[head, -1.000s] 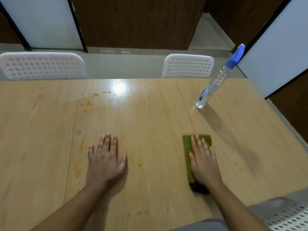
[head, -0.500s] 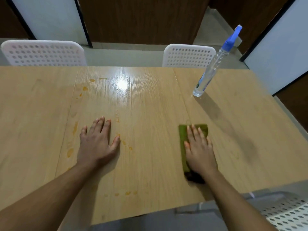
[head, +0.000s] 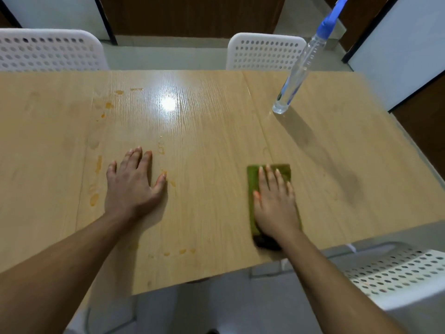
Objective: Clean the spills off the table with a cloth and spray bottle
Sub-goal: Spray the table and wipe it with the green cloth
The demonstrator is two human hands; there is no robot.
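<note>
Because it lies pinned under the flat, straight-fingered right hand (head: 274, 203), the green cloth (head: 252, 189) sits ready to wipe, at about five o'clock on the table (head: 216, 131). The orange spills (head: 94, 199) lie toward nine o'clock, around the left hand (head: 133, 186), which rests open and holds nothing, likely as a brace. The spray bottle (head: 297, 68) stands untouched at one o'clock.

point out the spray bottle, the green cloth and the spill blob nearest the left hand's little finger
spray bottle (head: 298, 75), head view, middle of the clear body
green cloth (head: 252, 179), head view, bare strip left of the fingers
orange spill blob (head: 94, 199), head view, centre of the blob
</note>
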